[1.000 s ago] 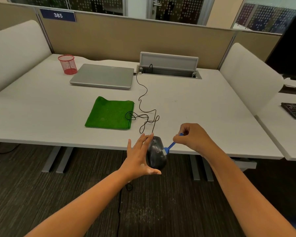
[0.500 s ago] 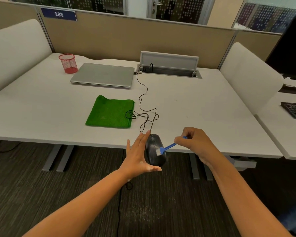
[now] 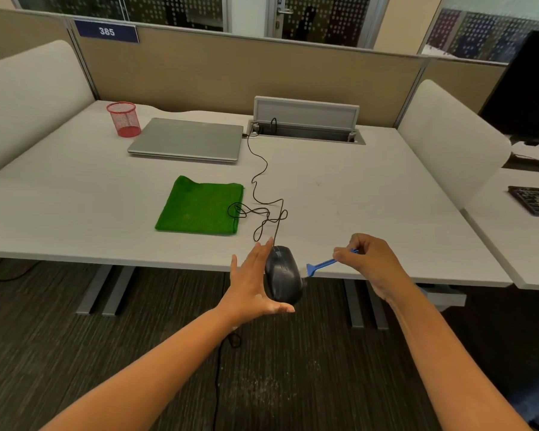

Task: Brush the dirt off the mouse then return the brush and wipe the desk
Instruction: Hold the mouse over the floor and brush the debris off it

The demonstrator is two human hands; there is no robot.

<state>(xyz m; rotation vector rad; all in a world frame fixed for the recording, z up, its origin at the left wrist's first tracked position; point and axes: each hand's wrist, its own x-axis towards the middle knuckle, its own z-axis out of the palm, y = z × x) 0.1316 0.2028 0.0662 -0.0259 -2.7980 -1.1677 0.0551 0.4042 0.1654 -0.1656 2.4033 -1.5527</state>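
Left hand [image 3: 252, 283] holds the mouse [image 3: 283, 273] off the desk [image 3: 371, 194], out past its near edge: fingers straight along the mouse's left side, thumb hooked under its rear end. Right hand [image 3: 366, 262] pinches the brush [image 3: 322, 264] handle between thumb and fingertips; bristle end sits just right of the mouse, can't tell if it's touching.

Risks:
- Mouse is propped, not wrapped. A hard brush stroke toward the left hand is fine, but a stroke downward could likely roll it off the thumb, straight to the floor.
- Cable [image 3: 262, 194] runs from the mouse into a loose tangle right of the cloth [image 3: 199, 206], one loop lying on the cloth's edge. Pulling the mouse further off the desk probably drags the cloth.
- Dirt brushed here likely falls on the carpet, not the desk.
- Cup [image 3: 123, 119] sits far left of the mouse, past the laptop [image 3: 185, 138]; if the brush goes back there, that's a long reach.
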